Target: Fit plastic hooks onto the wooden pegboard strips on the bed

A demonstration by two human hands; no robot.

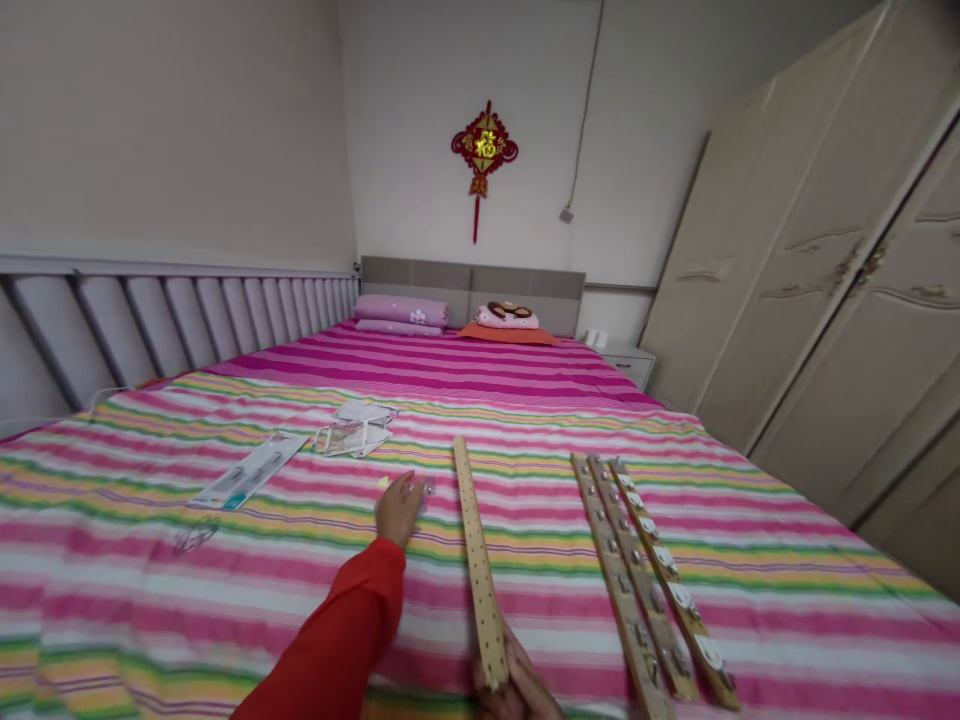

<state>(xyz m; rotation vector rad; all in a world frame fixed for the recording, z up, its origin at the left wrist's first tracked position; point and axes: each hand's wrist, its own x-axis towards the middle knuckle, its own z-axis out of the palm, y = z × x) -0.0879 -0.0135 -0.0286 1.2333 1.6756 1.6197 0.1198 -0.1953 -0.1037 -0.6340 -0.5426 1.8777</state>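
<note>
My right hand (517,680) grips the near end of a long pale wooden strip (474,540) with rows of small holes; the strip points away from me over the striped sheet. To its left, my left hand (399,508), in a red sleeve, is at the sheet beside a small clear item (428,489). Its fingers look drawn together, but what they hold, if anything, is too small to name. Further right lie three wooden strips (613,540) with metal pieces on them; the rightmost (679,590) also has white pieces.
At the left lie a flat white package (251,470), a tangle of thin wire (196,535) and crumpled clear and white packaging (356,430). Folded bedding (401,312) rests by the headboard (420,272). A railing (165,310) runs along the left; wardrobes (787,250) stand at right.
</note>
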